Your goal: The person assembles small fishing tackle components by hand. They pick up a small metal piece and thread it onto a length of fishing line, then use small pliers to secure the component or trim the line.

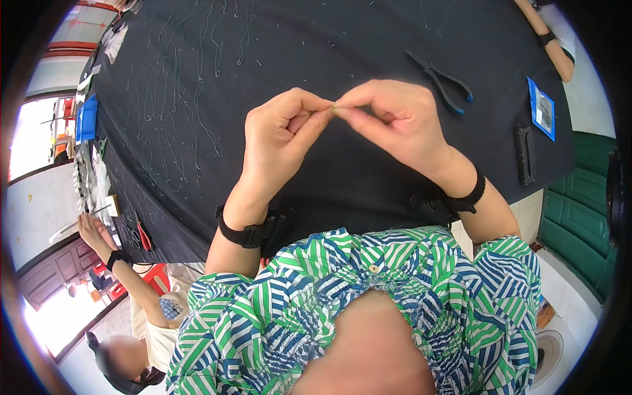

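Observation:
Over the black cloth, my left hand (278,139) and my right hand (403,125) meet fingertip to fingertip. Both thumbs and forefingers are pinched closed at the same spot. Whatever sits in the pinch is tiny, with a hint of green, and too small to name. Beyond my right hand lies a pair of pliers (440,80) with dark jaws and blue-tipped handles, spread apart. Thin dark threads with small loops (197,115) are laid out in rows to the left of my left hand.
A blue-edged packet (541,109) and a black oblong holder (525,155) lie at the right. Another person's hand (95,232) is at the left edge, near red-handled pliers (143,237). Someone's arm (550,41) reaches in at the far right. Tiny clippings dot the cloth (289,33).

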Action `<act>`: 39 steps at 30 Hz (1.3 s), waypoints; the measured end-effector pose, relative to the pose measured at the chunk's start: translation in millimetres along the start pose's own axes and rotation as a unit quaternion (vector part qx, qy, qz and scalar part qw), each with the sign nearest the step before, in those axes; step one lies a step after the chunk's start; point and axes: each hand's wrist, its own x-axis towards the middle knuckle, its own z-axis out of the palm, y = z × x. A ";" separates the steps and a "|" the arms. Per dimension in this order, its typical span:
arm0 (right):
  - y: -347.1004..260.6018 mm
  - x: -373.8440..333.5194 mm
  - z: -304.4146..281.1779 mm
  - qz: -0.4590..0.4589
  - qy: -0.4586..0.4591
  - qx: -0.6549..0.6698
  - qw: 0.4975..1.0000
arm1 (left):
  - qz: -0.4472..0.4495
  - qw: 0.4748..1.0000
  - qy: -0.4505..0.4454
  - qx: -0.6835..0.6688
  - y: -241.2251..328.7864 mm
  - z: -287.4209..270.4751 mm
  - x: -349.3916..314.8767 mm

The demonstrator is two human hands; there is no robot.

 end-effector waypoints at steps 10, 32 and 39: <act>15.7 6.3 -2.6 0.189 -0.015 0.135 0.973 | 0.060 0.998 -0.015 0.034 2.6 -0.2 0.6; 9.3 5.0 -3.2 -0.045 -0.006 -0.032 0.998 | 0.030 0.999 -0.010 0.040 0.2 -0.3 0.6; 16.0 6.7 -7.8 0.148 -0.035 0.122 0.981 | 0.064 0.996 -0.029 0.049 4.5 -1.1 1.3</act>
